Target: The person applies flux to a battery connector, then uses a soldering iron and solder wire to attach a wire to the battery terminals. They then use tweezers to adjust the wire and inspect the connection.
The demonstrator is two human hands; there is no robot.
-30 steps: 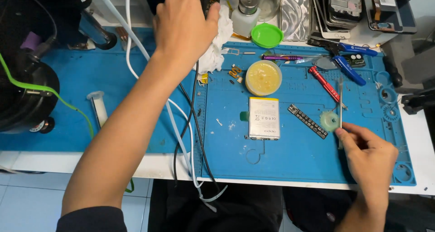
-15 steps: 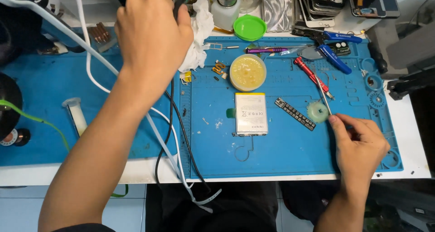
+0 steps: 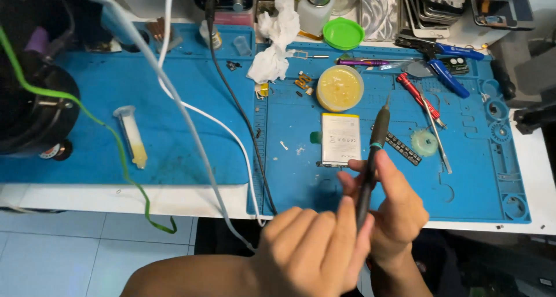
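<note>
**Mia:** What are the two hands doing?

**Ben:** They are both near the front edge of the table (image 3: 87, 198), close together. The left hand (image 3: 313, 248) is curled up with its fingers bent in. The right hand (image 3: 394, 207) is just behind it, and its fingers wrap around a long black tool (image 3: 370, 164).

**Mia:** Does the left hand hold the tool too?

**Ben:** The bottom of the tool runs down right beside the left fingers and touches them. I can't tell if that hand grips it or just rests there.

**Mia:** Which way does the tool point?

**Ben:** Up and away from the person. Its thin tip sits over the blue mat (image 3: 475, 175), near a round yellow tub (image 3: 339, 87).

**Mia:** What is the white flat thing?

**Ben:** A flat white battery (image 3: 340, 139). It lies on the mat just past the right fingers, not touching them.

**Mia:** What else is there?

**Ben:** A dark strip (image 3: 402, 148) and a little pale green wheel (image 3: 424, 141) lie to the right of the tool. A red screwdriver (image 3: 417, 95) and blue pliers (image 3: 449, 71) are farther back. A green lid (image 3: 343, 33) and a crumpled white tissue (image 3: 272, 48) sit at the back. On the left, a small syringe (image 3: 132, 136) lies on another blue mat (image 3: 87, 100), and a white cable (image 3: 191, 117) and a black cable (image 3: 237, 111) cross the table.
</note>
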